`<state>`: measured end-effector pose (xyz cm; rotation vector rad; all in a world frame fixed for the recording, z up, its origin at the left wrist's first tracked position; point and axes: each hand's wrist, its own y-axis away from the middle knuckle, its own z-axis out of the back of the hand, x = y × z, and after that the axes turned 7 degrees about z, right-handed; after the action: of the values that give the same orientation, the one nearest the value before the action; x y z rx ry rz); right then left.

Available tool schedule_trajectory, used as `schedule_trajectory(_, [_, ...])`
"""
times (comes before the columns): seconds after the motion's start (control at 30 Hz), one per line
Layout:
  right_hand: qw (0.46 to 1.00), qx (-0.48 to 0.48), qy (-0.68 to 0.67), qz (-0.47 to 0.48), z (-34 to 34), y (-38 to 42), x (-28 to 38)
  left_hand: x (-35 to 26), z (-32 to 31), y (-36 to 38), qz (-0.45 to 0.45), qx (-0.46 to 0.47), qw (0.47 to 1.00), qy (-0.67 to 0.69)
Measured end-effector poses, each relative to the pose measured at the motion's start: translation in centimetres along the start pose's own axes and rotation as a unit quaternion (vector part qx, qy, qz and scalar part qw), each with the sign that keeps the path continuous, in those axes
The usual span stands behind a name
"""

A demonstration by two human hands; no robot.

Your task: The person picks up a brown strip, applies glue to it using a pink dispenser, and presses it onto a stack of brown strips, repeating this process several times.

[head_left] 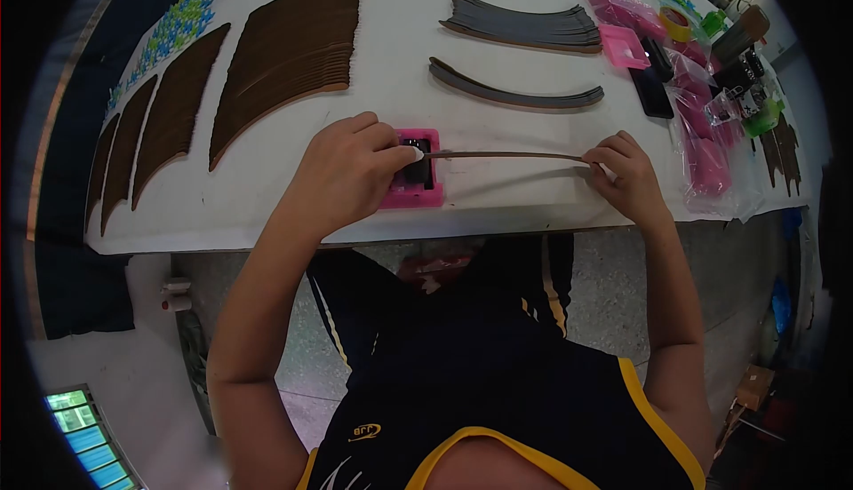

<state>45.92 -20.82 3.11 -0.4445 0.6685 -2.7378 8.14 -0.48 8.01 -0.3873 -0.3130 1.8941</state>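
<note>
A thin brown strip [511, 155] is stretched level between my two hands, above the white table. My left hand [351, 166] is closed, with something small and white between thumb and finger at the strip's left end. Beneath those fingertips is a pink tray [433, 197] holding a black object [416, 173]. At the strip's right end my right hand [625, 173] pinches it between thumb and fingers. Just beyond the strip lies a narrow curved stack of grey strips [515, 97], with a wider grey stack [524, 28] farther back.
Several stacks of brown strips [289, 55] lie at the left, beside green and blue pieces [187, 23]. At the right are pink plastic-wrapped packs [706, 163], a black phone [653, 95], a small pink box [624, 47] and a yellow tape roll [675, 24]. The white table's [311, 223] front edge is near my forearms.
</note>
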Motion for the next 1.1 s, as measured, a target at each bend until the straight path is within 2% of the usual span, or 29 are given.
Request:
schedule_trajectory(0.2, [1.000,-0.015,0.017,0.007,1.1,-0.3,-0.4,-0.1,-0.3,-0.5,-0.007,0.000,1.000,0.000])
schedule_trajectory(0.33, [0.993,-0.057,0.094,0.035,4.4,-2.0,-0.5,-0.9,-1.3,-1.3,-0.011,-0.019,0.999,0.037])
schedule_trajectory(0.43, [0.981,-0.087,0.162,0.059,7.6,-4.1,-1.2,-1.6,-2.0,-2.0,0.016,-0.036,0.996,0.078])
schedule_trajectory(0.5, [0.965,-0.106,0.203,0.124,9.7,-6.4,-1.0,-2.1,-2.1,-2.3,0.076,-0.037,0.987,0.136])
schedule_trajectory(0.6, [0.951,-0.117,0.233,0.167,11.7,-10.0,0.0,-2.7,-2.2,-3.0,0.111,-0.015,0.980,0.164])
schedule_trajectory(0.73, [0.934,-0.091,0.289,0.188,13.1,-13.2,0.7,-2.6,-2.0,-3.6,0.089,-0.039,0.980,0.175])
schedule_trajectory(0.77, [0.957,-0.090,0.234,0.147,13.3,-13.3,-0.4,-2.7,-0.9,-3.6,0.165,0.011,0.938,0.304])
schedule_trajectory(0.8, [0.974,-0.088,0.178,0.107,13.5,-13.5,-1.4,-2.5,-0.2,-3.6,0.236,0.059,0.871,0.426])
schedule_trajectory(0.83, [0.973,-0.090,0.178,0.119,13.5,-13.8,-1.9,-1.8,0.3,-3.4,0.240,0.047,0.873,0.423])
schedule_trajectory(0.87, [0.987,-0.080,0.103,0.095,13.3,-13.7,-2.1,-0.7,1.0,-3.2,0.238,0.094,0.785,0.564])
schedule_trajectory(0.9, [0.995,-0.067,0.028,0.072,13.0,-13.7,-2.5,0.3,1.7,-2.9,0.226,0.136,0.676,0.689])
schedule_trajectory(0.93, [0.998,-0.031,-0.060,0.005,12.5,-13.2,-3.4,1.2,2.4,-2.5,0.228,0.123,0.680,0.686])
schedule_trajectory(1.0, [0.963,0.029,-0.247,-0.103,10.6,-11.8,-5.4,2.6,3.2,-1.6,0.214,0.129,0.577,0.777])
schedule_trajectory(1.03, [0.954,0.065,-0.279,-0.093,9.8,-11.5,-5.9,3.1,3.3,-1.1,0.214,0.119,0.582,0.776])
schedule_trajectory(1.1, [0.942,0.104,-0.312,-0.073,7.9,-10.9,-6.4,3.9,3.2,0.0,0.237,0.087,0.518,0.817])
